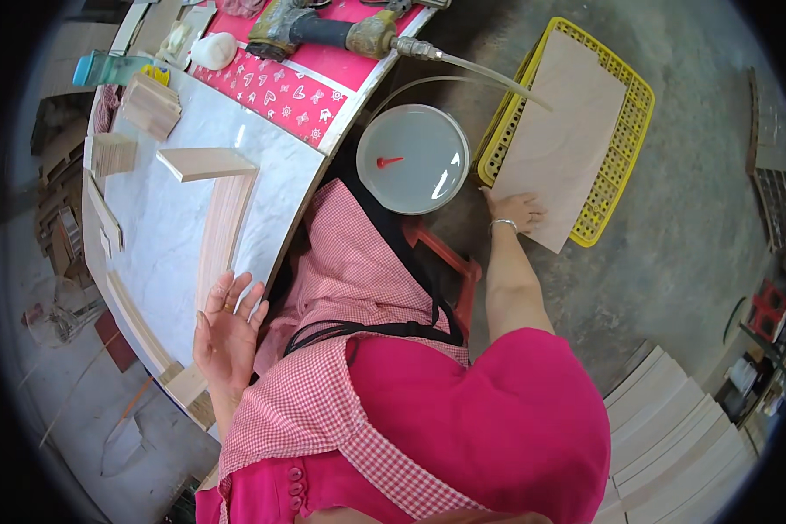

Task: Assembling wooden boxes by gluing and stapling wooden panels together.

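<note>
My right hand (517,212) reaches out with its fingers spread on the near end of a thin brown wooden panel (572,122). That panel lies across a yellow plastic crate (642,113) on the floor. Palm up and empty, my left hand (229,336) is raised at the table edge with its fingers apart. Beside its fingertips, a pale wooden strip (224,223) lies on the white marbled tabletop (162,205). A shorter wooden board (203,163) meets the strip's far end at an angle.
A round container of greyish liquid (419,179) holds a small red nozzle-like piece (389,162). An air tool (327,33) with a hose rests on the pink patterned sheet (271,96). Wooden pieces (151,106) stack at the table's left. A red stool (467,279) stands beside my legs.
</note>
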### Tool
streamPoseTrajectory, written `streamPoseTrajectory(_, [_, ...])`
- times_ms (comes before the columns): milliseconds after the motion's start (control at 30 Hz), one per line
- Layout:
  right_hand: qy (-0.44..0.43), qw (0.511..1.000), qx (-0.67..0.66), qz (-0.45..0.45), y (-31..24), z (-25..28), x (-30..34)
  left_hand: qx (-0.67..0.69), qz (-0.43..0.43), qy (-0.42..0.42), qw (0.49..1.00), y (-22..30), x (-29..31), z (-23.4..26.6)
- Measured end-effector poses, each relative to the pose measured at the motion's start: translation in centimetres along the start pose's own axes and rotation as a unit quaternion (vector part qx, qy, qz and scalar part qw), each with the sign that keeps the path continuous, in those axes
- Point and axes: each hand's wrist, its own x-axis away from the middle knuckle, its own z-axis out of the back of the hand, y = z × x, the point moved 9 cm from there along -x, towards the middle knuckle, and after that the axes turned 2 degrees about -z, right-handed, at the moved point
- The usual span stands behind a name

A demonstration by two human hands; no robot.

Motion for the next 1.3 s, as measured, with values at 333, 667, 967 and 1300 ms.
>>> streamPoseTrajectory(333, [-0.139,0.987,-0.073,0.02,-0.4,1.6,3.9,0.025,0.007,-0.005,1.0,-1.1,0.2,1.0])
streamPoseTrajectory(667, [0.011,0.946,-0.227,0.233,10.6,7.3,-6.6,0.05,0.005,-0.032,0.998,-1.3,1.0,1.2])
streamPoseTrajectory(967, [0.261,0.895,-0.285,0.221,15.4,27.2,-3.0,0.065,-0.039,-0.089,0.993,-0.9,2.4,2.1])
streamPoseTrajectory(1300, [0.361,0.583,-0.383,0.619,1.4,45.2,22.0,-0.1,-0.123,-0.087,0.983,7.4,4.1,-3.2])
